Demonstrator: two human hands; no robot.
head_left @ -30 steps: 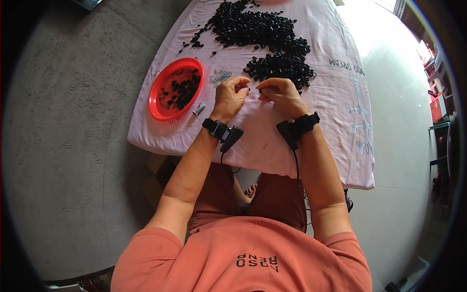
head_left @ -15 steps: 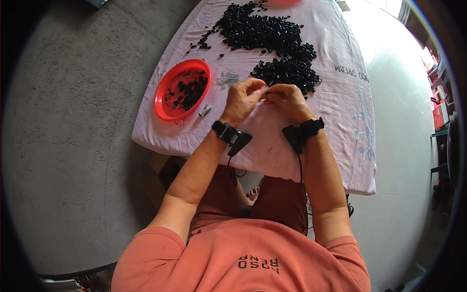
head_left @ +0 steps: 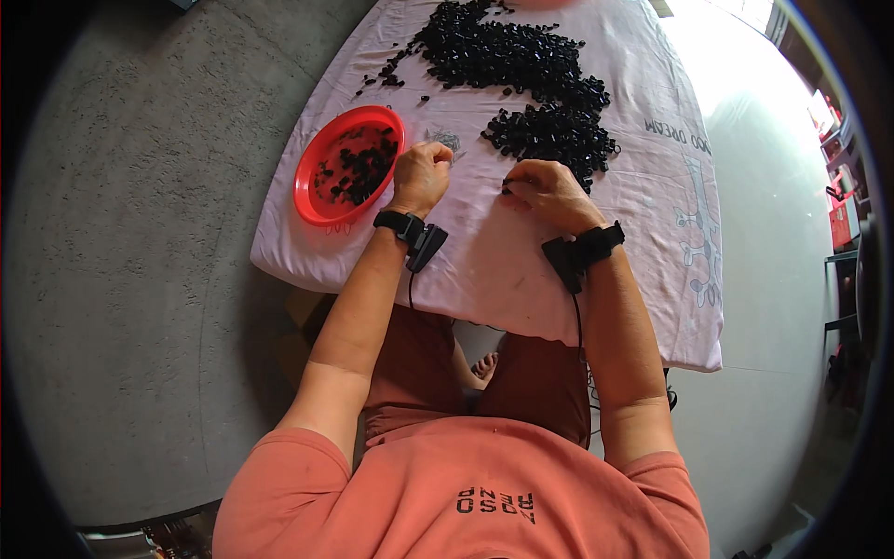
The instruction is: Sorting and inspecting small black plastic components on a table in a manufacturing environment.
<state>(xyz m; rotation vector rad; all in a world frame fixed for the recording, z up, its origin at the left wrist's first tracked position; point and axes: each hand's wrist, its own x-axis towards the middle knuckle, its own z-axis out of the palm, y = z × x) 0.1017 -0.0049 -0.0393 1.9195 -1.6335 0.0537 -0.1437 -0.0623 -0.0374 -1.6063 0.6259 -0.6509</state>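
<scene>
My left hand is closed in a pinch beside a small heap of thin silvery pieces; whether anything sits between its fingertips is too small to make out. To its left stands a red plastic bowl with small black pieces inside. My right hand pinches a small black plastic piece just above the cloth. Beyond that hand lies a large spread-out pile of similar shiny black pieces, its near end close to my knuckles.
A pale pink printed cloth covers the table. Another red container shows at the far edge. Black bands with small devices and cables are strapped to both wrists. Grey floor lies to the left, and red and dark items stand far right.
My left hand has parted from the right and moved left, to the silvery heap. The right hand has stayed nearly in place, with the black piece now visible in its fingers.
</scene>
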